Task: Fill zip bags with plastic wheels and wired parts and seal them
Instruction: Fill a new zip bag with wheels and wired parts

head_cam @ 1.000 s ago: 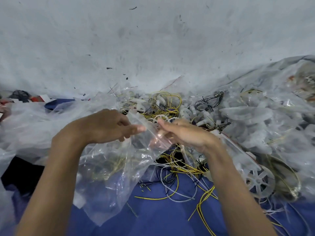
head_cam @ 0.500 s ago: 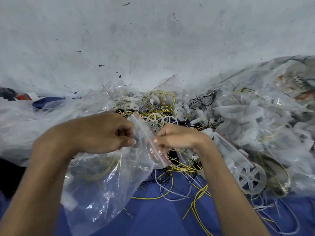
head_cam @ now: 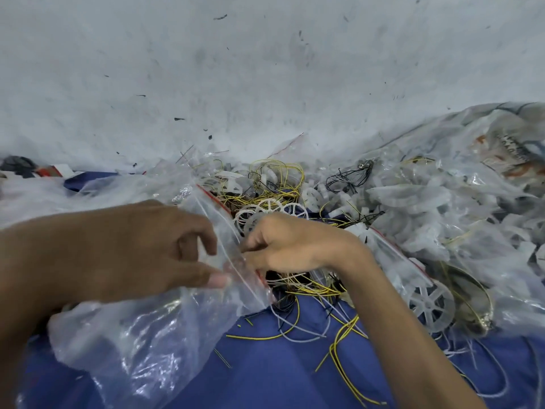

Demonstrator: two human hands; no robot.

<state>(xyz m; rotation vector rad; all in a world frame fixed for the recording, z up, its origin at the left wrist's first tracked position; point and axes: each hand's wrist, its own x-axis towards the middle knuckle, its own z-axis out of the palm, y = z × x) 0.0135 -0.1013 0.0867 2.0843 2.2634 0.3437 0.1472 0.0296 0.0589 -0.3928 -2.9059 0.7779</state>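
Clear zip bag [head_cam: 153, 335] draped over the blue cloth [head_cam: 280, 376], in front of the heap of plastic wheels [head_cam: 267, 208] and yellow wires [head_cam: 277, 172], its red-edged mouth pinched from the left by the left hand [head_cam: 141, 249] and from the right by the right hand [head_cam: 292, 246], fingertips nearly meeting.

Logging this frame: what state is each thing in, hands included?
zip bag: held at its red zip strip; seal unclear.
left hand: pinches the strip.
right hand: pinches the strip.
second bag: lying down, wheel inside.
loose wheels: piled, unbagged.
yellow wires: loose on the blue cloth.
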